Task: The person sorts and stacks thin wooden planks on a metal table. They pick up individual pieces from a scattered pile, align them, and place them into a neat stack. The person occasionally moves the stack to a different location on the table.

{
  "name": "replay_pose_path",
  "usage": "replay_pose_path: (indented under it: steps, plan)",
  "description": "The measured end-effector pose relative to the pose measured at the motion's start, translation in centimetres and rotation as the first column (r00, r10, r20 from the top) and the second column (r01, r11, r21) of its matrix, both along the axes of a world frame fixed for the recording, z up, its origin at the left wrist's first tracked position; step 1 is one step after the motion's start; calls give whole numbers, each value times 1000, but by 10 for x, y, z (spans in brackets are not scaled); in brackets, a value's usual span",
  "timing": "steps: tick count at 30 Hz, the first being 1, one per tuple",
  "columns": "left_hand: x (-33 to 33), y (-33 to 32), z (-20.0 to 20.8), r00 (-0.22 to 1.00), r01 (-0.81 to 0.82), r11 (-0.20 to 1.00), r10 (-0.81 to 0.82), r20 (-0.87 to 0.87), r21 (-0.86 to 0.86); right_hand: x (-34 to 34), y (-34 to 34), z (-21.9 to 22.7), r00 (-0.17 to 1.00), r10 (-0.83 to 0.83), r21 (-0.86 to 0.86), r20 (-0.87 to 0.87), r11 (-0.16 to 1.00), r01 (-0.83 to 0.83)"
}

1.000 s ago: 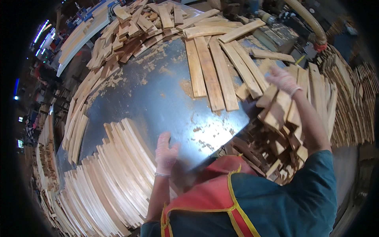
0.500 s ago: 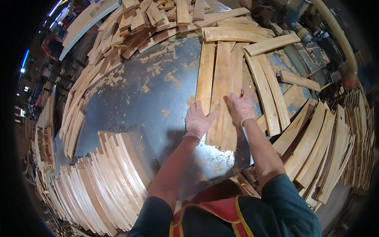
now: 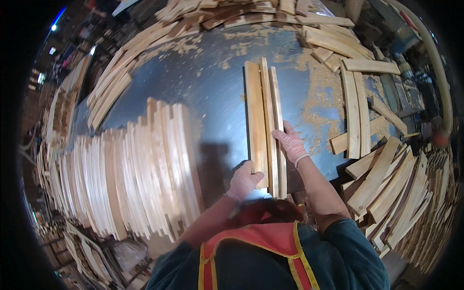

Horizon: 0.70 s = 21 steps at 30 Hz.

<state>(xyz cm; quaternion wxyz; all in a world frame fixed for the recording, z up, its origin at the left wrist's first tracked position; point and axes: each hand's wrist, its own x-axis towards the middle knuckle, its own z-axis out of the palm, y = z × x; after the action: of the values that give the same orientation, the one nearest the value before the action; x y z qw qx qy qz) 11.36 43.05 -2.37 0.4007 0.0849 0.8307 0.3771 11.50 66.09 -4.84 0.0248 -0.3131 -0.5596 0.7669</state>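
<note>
Three pale wooden boards (image 3: 257,121) stand close together in front of me, turned up toward their long edges on the dark metal table (image 3: 217,92). My left hand (image 3: 245,181), in a light knit glove, is closed on the near end of the leftmost board, its thumb on the wood. Against the outer side of the rightmost board (image 3: 276,106) presses my right hand (image 3: 291,144), gloved alike, with its thumb over the top edge. The fingertips of the left hand are partly hidden.
A long row of boards on edge (image 3: 140,169) stands to the left. Loose boards (image 3: 333,41) and sawdust (image 3: 319,96) lie at the far side and right. More boards (image 3: 386,188) lean at the near right, below a ribbed hose (image 3: 437,72).
The three boards have been pulled out from the far pile toward me and turned from flat toward their edges. My view has shifted, and the left hand has moved to their near end.
</note>
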Motion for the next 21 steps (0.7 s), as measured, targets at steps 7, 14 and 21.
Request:
replay_pose_path:
  steps: [7,14,21]
  plan:
    - [56,-87,24,972,-47,995,26,-233,-83,3,-77,59,898,151,310,414,904,-295]
    - [117,-203,69,840,-37,918,-186,-509,-395,53,-237,44,891,433,335,139,826,-454]
    - [202,-339,51,900,-417,898,387,-201,-139,35,-246,-9,882,464,131,86,872,-471]
